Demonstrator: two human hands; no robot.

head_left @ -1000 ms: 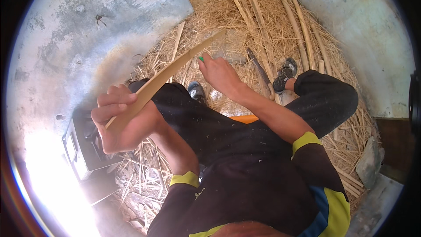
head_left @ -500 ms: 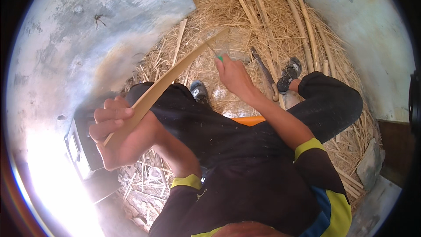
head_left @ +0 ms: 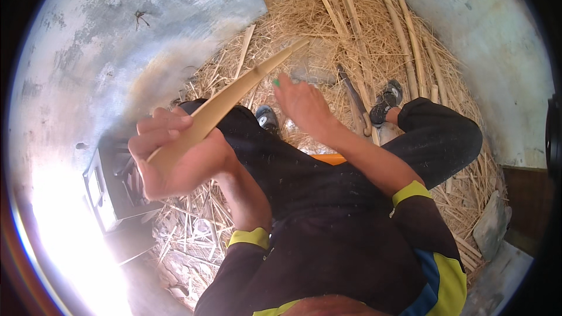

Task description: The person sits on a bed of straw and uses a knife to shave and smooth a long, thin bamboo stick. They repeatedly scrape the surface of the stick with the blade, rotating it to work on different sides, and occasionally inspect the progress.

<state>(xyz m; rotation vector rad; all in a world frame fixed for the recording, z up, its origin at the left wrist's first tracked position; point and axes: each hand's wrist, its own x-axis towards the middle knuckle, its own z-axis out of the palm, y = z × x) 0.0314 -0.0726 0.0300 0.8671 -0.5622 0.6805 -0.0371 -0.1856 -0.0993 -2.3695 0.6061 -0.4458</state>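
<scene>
A long, flat, pale bamboo strip (head_left: pixel 237 92) slants up and to the right, tapering to its far end. My left hand (head_left: pixel 196 161) is closed around its near end, fingers over one edge and the thumb side beneath. My right hand (head_left: pixel 305 110) is closed on a small green-handled knife (head_left: pixel 276 82), to the right of the strip's far half. Only a bit of green handle shows between the fingers; the blade cannot be made out now. A gap shows between the right hand and the strip.
Straw and shavings (head_left: pixel 304 0) cover the floor. Bamboo poles (head_left: pixel 401 41) lie at the far right, beside a dark-bladed tool with a hooked wooden handle (head_left: pixel 353 96). Pale walls (head_left: pixel 146 0) close in both sides; a stone slab (head_left: pixel 492 228) leans at right. Something orange (head_left: pixel 329 158) shows between my legs.
My left hand has tipped the strip so more of its broad face shows, and moved slightly up and right. My right hand has drawn a little nearer and left; the knife's blade no longer shows.
</scene>
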